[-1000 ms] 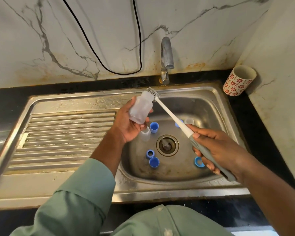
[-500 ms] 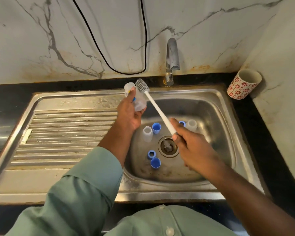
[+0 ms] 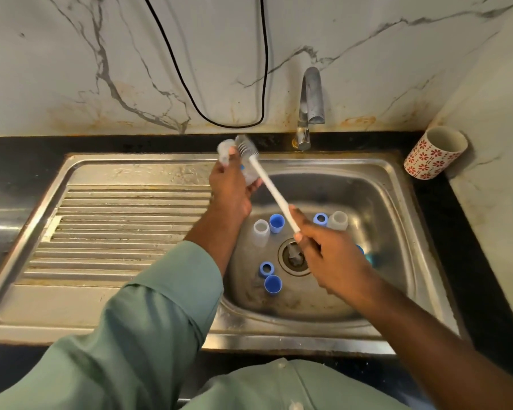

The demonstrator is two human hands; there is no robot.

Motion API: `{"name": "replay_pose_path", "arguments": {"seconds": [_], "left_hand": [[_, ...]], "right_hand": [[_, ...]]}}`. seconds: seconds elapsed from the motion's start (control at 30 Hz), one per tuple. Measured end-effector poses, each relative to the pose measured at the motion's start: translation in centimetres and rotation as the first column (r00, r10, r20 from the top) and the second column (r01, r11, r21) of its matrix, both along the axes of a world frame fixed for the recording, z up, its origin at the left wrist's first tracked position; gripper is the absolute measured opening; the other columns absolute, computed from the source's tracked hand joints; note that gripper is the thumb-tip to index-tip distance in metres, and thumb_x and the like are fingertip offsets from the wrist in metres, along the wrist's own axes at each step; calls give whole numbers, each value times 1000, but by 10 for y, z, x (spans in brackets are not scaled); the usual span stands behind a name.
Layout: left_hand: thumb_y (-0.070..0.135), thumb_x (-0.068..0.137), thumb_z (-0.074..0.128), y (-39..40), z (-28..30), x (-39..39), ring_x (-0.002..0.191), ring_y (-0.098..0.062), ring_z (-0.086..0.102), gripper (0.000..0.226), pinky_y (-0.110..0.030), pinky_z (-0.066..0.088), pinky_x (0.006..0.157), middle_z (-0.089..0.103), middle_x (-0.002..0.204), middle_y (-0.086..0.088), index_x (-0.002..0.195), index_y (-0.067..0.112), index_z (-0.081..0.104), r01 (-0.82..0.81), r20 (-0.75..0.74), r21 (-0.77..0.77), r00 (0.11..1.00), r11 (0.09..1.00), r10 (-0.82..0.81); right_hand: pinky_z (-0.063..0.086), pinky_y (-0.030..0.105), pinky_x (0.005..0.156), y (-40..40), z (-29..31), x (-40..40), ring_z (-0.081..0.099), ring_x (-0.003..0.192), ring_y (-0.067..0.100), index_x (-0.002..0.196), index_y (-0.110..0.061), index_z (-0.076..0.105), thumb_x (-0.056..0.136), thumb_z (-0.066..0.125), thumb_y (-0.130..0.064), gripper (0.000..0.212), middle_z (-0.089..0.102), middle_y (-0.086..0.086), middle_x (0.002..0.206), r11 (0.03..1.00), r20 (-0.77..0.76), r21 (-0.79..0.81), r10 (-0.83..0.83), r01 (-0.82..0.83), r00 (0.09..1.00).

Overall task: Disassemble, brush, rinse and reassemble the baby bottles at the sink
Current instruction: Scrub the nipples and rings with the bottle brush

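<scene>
The left hand (image 3: 230,187) is gripping a clear baby bottle (image 3: 226,150), fingers curled round it, holding it up over the back rim of the steel sink (image 3: 397,202), just left of the tap (image 3: 310,105). The right hand (image 3: 329,255) is clasping the white handle of a bottle brush (image 3: 271,187), fingers wrapped round its lower end; the bristle head is sitting right beside the bottle, touching or nearly touching it, though blur is making it hard to tell which. Down in the basin, loose parts are lying around the drain (image 3: 293,257): a clear bottle (image 3: 261,232) standing next to a blue cap (image 3: 276,223), a blue ring (image 3: 266,269) and another blue cap (image 3: 273,284) nearer the front, and a blue ring (image 3: 320,218) beside a clear piece (image 3: 338,221) on the far side. Something blue is peeking out behind the right wrist, too hidden to name. A flower-patterned cup (image 3: 433,155) is standing on the dark worktop (image 3: 471,232) at the right, and a black cable (image 3: 208,84) is hanging against the marble wall
</scene>
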State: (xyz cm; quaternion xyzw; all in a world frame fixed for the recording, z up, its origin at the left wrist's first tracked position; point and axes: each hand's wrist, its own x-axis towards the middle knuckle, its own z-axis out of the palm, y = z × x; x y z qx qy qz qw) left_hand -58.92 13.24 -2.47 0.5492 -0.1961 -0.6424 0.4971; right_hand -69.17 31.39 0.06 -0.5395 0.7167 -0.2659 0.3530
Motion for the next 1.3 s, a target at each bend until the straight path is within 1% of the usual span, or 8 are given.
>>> {"name": "replay_pose_path", "arguments": {"seconds": [0.2, 0.37, 0.5, 0.77, 0.93, 1.07, 1.2, 1.3], "left_hand": [[36, 98, 60, 10, -4, -8, 95, -26, 65, 37, -34, 58, 60, 62, 114, -11, 128, 15, 55, 180, 55, -16, 982, 984, -179], [36, 99, 57, -3, -2, 1, 93, -25, 66, 34, -41, 61, 72, 64, 108, -9, 127, 17, 54, -10, -54, 4, 999, 1000, 10], [37, 98, 58, 15, -2, -14, 93, -25, 63, 42, -35, 58, 59, 60, 114, -11, 132, 13, 50, 187, 21, 27, 982, 982, -187], [40, 98, 58, 24, -6, -12, 100, -31, 64, 45, -33, 56, 59, 61, 122, -17, 134, 15, 48, 259, 103, -69, 962, 963, -252], [38, 97, 59, 8, -7, 2, 98, -26, 65, 45, -35, 59, 66, 62, 120, -12, 134, 15, 50, -55, -238, 27, 969, 998, 60], [47, 94, 60, 25, -14, -9, 97, -26, 64, 49, -36, 60, 69, 62, 114, -13, 130, 14, 53, 87, -114, 46, 990, 995, -81], [59, 86, 61, 6, -10, 1, 97, -27, 67, 64, -36, 60, 65, 64, 120, -14, 133, 17, 50, -38, -130, 77, 990, 996, 48], [44, 86, 71, 8, -14, 0, 97, -26, 66, 61, -41, 62, 75, 62, 117, -12, 134, 18, 45, -18, -65, 52, 998, 998, 22]], "right_hand": [[33, 10, 40, -5, 2, -3, 47, 41, -7, 143, -52, 34, 104, 40, -27, 47, 48, -38, 51, 998, 88, -5, -55, 56, 995], [34, 12, 40, 16, 4, 0, 40, 37, 1, 138, -59, 36, 103, 41, -28, 47, 48, -13, 53, 999, 92, 10, 32, -33, 995], [39, 21, 39, -1, -2, -7, 39, 40, 4, 135, -64, 33, 103, 40, -29, 47, 49, -13, 54, 998, 85, -7, -60, 61, 995], [40, 22, 42, 16, -2, -11, 40, 47, 6, 122, -71, 35, 102, 43, -30, 47, 43, -3, 62, 997, 82, -45, -64, 68, 995], [36, 13, 45, 33, -3, -8, 47, 48, -3, 124, -70, 19, 102, 43, -27, 54, 50, -9, 57, 997, -47, -52, 59, -62, 997], [38, 13, 47, 17, -6, -11, 45, 44, -3, 116, -80, 18, 102, 42, -31, 56, 46, -10, 56, 999, -34, -34, 14, -15, 999], [38, 11, 48, 22, 0, -12, 50, 50, -8, 135, -58, 22, 103, 42, -24, 50, 53, -30, 59, 996, -20, 0, 84, -84, 996], [38, 12, 49, 22, 1, -9, 49, 51, -7, 133, -59, 20, 103, 42, -25, 50, 52, -29, 58, 996, -37, 4, 91, -91, 995]]}}
